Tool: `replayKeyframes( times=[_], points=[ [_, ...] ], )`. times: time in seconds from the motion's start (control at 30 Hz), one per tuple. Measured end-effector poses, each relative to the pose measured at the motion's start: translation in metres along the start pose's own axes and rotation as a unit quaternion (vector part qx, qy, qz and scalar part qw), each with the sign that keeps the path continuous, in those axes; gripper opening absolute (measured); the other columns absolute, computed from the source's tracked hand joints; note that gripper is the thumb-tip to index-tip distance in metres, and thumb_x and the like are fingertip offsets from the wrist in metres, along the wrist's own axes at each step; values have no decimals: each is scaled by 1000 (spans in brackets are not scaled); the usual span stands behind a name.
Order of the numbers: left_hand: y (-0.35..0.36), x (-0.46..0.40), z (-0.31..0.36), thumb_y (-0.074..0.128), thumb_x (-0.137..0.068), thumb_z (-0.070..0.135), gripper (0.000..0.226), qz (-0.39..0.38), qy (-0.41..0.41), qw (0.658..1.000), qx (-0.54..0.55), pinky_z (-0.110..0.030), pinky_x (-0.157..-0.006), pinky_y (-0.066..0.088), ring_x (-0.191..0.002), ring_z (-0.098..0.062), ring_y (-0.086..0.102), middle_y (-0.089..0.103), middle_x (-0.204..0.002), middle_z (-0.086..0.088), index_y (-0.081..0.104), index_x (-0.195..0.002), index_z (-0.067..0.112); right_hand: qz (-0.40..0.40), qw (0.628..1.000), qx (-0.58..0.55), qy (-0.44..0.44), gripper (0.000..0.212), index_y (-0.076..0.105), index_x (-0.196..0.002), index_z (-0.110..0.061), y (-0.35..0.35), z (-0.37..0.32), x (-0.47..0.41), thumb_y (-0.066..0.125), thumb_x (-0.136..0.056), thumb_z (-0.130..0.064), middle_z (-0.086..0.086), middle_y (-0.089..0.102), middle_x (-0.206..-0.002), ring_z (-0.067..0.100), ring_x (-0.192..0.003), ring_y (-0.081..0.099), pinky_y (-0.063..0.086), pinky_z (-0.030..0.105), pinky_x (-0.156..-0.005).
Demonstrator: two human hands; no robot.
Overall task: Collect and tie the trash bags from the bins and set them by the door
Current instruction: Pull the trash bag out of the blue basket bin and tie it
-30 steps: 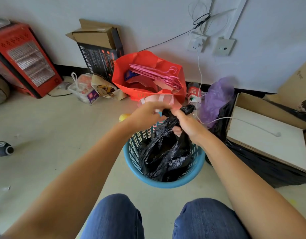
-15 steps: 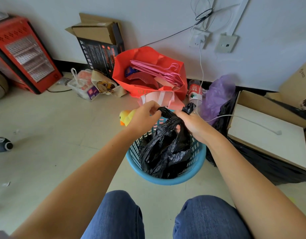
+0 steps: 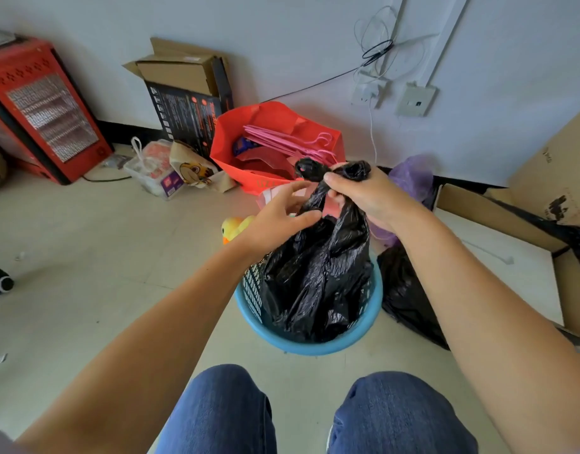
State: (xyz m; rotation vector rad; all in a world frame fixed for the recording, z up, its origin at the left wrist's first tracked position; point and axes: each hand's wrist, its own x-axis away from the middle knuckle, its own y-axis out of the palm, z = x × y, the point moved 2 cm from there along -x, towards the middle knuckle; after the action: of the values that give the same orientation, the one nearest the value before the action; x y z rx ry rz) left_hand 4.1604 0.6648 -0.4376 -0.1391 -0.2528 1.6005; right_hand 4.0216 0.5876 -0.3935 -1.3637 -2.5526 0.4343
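Observation:
A black trash bag [image 3: 318, 276] sits in a round blue mesh bin [image 3: 309, 345] on the floor in front of my knees. Its neck is gathered and pulled upward. My right hand [image 3: 367, 194] is closed around the twisted top of the bag, with the knotted end poking out above my fingers. My left hand [image 3: 275, 221] is beside the neck with its fingers spread, thumb and fingertips touching the plastic.
A red paper bag [image 3: 242, 152] with pink hangers stands behind the bin. A yellow rubber duck [image 3: 233, 228] lies left of it. Another black bag [image 3: 404, 299] and cardboard boxes [image 3: 498, 231] are at right. A red heater [image 3: 46, 109] stands far left by the wall.
The bag's neck has been pulled higher out of the bin. My left hand has let go of the top and opened beside the neck. My right hand keeps the twisted top.

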Motion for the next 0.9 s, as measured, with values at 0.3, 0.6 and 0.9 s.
replayKeyframes(
  times=[0.3,0.6,0.9],
  points=[
    [-12,-12,71,52,-92,9,14,137,141,978,-75,-23,-58,29,-58,-1,36,47,-63,6,61,-81,13,51,995,58,-65,22,65,-72,-11,-40,-73,21,58,-93,-15,-14,63,-51,2,-60,57,47,18,-72],
    [5,5,148,48,-93,10,19,102,213,972,-13,-24,-61,35,-65,-10,44,50,-65,3,59,-78,13,136,974,134,-118,24,60,-71,-17,-76,-149,72,56,-94,-18,-18,52,-39,-2,-42,44,39,10,-55],
    [94,27,204,47,-95,10,22,-24,260,962,85,-25,-61,32,-64,-11,39,44,-66,-1,55,-75,15,283,936,180,-104,28,61,-64,-22,-134,-166,172,59,-90,-30,-16,46,-37,1,-40,36,30,22,-51]
  ],
)
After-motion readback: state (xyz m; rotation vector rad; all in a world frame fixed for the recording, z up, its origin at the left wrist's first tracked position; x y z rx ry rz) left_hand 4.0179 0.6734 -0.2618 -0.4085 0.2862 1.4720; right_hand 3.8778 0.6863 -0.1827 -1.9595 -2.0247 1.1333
